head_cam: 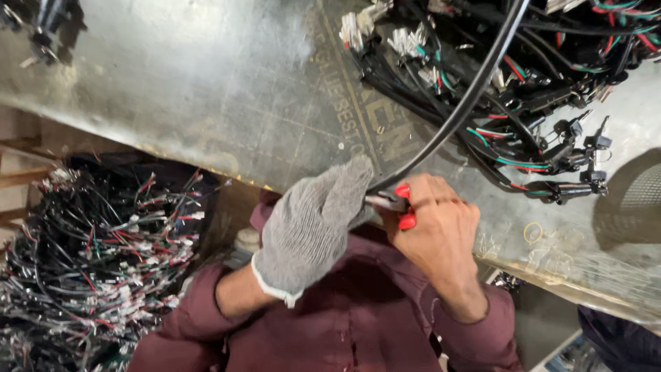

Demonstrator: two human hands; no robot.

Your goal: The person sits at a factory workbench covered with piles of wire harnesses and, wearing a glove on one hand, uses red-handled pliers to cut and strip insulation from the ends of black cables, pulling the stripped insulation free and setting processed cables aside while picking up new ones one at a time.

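Note:
My left hand (313, 224), in a grey knit glove, pinches the near end of a thick black cable (468, 103) at the table's front edge. The cable arcs from my hands up to the top right. My bare right hand (441, 231) grips red-handled pliers (403, 204), whose jaws meet the cable end right beside the gloved fingers. Both hands sit close together above my maroon sleeves.
A worn grey metal tabletop (206, 83) spreads ahead. A tangle of black wire harnesses (523, 89) with white connectors lies at the top right. A heap of loose wires (96, 255) fills the lower left below the table edge. A rubber band (532, 233) lies right of my hands.

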